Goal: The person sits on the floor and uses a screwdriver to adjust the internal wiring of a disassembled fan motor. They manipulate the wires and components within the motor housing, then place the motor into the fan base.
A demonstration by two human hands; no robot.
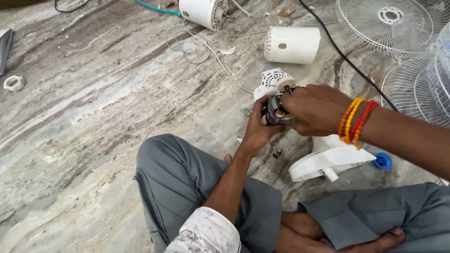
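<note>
I sit on a marble floor with a small fan motor [276,114] held between both hands. My left hand [257,130] grips it from below and the left side. My right hand [318,108], with orange and red threads on the wrist, closes over its right side; a dark tool tip shows at the top of that hand. The motor's metal core and yellow windings show between the fingers. A white vented motor cover [273,77] lies just behind the hands.
A white fan base part [328,161] and a blue cap [383,161] lie under my right forearm. A white cylindrical housing [291,44], another motor housing [204,11], wire fan grilles [412,56], a black cable [347,58] and a white ring [13,83] lie around.
</note>
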